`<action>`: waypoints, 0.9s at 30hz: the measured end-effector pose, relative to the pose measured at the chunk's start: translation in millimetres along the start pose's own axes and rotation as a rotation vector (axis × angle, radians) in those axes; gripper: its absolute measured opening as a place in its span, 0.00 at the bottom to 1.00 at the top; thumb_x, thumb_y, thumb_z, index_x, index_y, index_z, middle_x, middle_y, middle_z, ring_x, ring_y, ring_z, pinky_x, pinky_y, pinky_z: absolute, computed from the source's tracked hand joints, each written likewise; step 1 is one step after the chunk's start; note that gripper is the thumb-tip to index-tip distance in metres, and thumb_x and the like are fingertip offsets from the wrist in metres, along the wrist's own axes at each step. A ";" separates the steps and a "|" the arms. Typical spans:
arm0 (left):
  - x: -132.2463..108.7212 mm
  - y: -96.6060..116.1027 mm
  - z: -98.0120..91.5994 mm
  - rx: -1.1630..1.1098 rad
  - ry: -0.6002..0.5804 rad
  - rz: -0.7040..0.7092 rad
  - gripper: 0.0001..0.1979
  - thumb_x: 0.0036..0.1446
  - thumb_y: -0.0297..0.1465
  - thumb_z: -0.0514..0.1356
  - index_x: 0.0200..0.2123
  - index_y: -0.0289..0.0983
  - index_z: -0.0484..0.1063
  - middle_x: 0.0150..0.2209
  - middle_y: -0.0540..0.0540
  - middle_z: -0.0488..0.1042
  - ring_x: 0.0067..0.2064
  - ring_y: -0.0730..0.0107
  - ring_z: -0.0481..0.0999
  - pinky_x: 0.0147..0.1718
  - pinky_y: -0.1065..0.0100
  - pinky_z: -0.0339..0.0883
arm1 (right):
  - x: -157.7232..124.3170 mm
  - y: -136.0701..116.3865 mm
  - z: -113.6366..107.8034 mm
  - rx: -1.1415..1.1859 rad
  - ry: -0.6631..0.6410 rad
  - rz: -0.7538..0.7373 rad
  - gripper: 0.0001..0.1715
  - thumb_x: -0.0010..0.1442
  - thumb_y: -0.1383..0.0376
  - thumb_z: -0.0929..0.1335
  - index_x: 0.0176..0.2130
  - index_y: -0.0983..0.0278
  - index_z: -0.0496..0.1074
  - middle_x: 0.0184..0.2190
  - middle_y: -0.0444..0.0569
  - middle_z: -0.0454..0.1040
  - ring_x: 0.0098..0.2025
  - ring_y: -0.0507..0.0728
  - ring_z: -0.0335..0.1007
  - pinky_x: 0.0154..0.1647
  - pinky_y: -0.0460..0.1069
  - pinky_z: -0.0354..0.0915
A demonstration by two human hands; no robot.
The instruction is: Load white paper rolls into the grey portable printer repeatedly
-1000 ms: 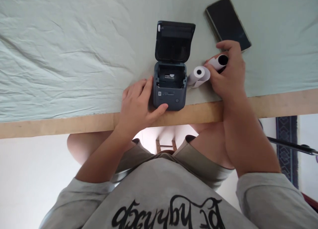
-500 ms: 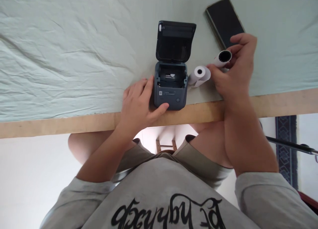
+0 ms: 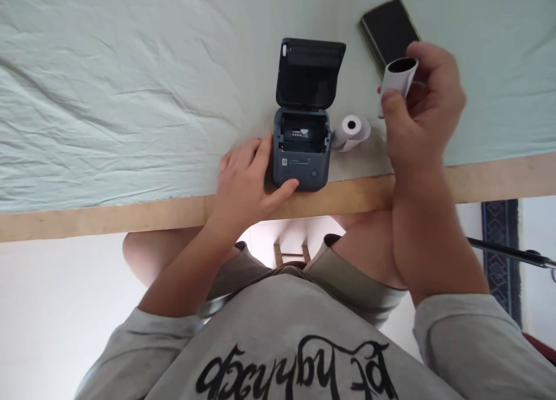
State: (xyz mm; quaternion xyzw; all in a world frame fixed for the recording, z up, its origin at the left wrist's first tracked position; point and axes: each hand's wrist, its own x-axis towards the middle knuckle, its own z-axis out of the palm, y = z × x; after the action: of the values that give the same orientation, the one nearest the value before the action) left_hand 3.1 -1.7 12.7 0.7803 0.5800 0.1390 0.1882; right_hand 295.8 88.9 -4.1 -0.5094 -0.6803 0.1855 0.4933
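A small dark blue thermal printer stands at the table's front edge with its lid raised. A label shows inside its bare paper bay. My left hand holds the printer's near left corner, index finger along its side and thumb at its front. Between thumb and fingers of my right hand is a white paper roll, lifted and tilted, its wide dark hollow core facing up. Another white paper roll, with a small core and a loose end, stands just right of the printer.
A dark phone in a clear case lies beyond my right hand. A pale green cloth with wrinkles covers the table up to its wooden edge. Below are my legs, a stool and a dark patterned rug.
My right hand has raised the wide-core roll up from beside the other roll and tilted it. My left hand stays at the printer.
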 end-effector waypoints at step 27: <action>-1.7 -3.8 2.2 -0.009 0.022 0.024 0.46 0.68 0.57 0.55 0.75 0.28 0.61 0.67 0.28 0.72 0.67 0.37 0.71 0.65 0.45 0.63 | 8.2 -96.9 44.7 -0.537 -0.578 -0.112 0.09 0.69 0.64 0.68 0.34 0.55 0.69 0.36 0.44 0.84 0.40 0.63 0.79 0.50 0.63 0.65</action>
State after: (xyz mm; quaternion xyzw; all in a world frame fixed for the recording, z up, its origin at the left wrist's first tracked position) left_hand 0.3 -2.6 9.0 0.7849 0.5719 0.1523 0.1838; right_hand 207.9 67.3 53.2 -0.5091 -0.8421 0.1095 0.1401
